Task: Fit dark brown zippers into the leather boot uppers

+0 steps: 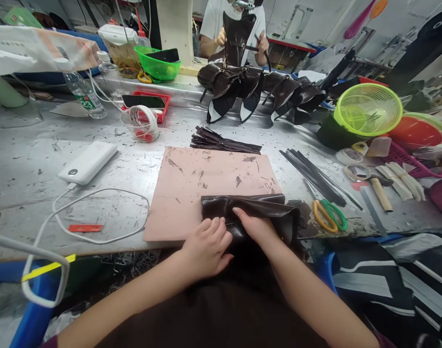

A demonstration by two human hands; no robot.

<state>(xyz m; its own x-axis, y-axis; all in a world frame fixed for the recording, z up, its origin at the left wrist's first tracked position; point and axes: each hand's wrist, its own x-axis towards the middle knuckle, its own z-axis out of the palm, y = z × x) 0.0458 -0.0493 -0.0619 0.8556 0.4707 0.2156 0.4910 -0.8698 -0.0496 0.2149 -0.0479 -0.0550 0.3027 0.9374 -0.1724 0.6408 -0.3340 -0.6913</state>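
Board point(184, 203) at table point(122, 227) front edge, folded piece point(267, 205) on its near right part, running past its right edge. Strip bundle point(224, 141) just behind board. Right of board: scissors point(324, 205), loose strips point(313, 176) behind them, hammer point(381, 195) further right, mesh basket point(383, 123) behind it. Left: power bank point(88, 164), cable point(54, 210) looping before it. Back left: tray point(166, 108) with phone point(144, 101) in it, bottle point(86, 99) to its left, basin point(159, 71) behind. Back centre: boot row point(251, 87), co-worker point(211, 21) behind
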